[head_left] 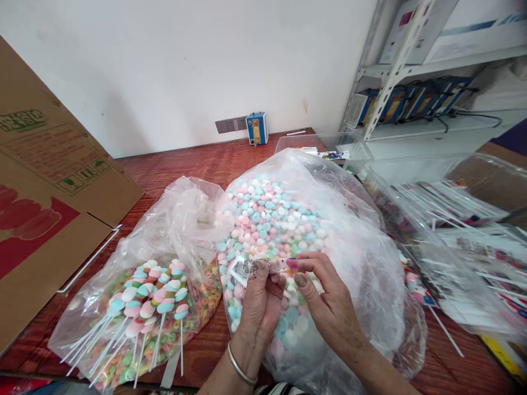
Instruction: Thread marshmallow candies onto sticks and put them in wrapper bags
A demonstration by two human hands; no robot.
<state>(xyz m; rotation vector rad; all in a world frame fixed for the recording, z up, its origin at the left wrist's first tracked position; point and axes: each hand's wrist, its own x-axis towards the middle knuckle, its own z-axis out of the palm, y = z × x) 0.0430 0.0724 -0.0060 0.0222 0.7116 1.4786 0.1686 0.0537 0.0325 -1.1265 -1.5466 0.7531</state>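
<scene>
In front of the big bag, my left hand (263,304) pinches a small clear plastic wrapper (246,267) printed with tiny dark text and a pink patch. The thumb and forefinger of my right hand (329,302) grip its pink end. Behind both hands a large clear bag (354,241) bulges with pink, white and pale blue candies (263,214). To the left, several skewered candy sticks (152,291) with white handles lie on a second bag (177,208), which holds small coloured candy rings (209,293).
A cardboard box (53,159) stands at the left edge. Clear plastic bins (411,219) with packaged sticks (448,203) fill the right side. One wrapped stick (444,329) lies beside the large bag. A small blue device (257,129) sits against the wall near sockets (230,125).
</scene>
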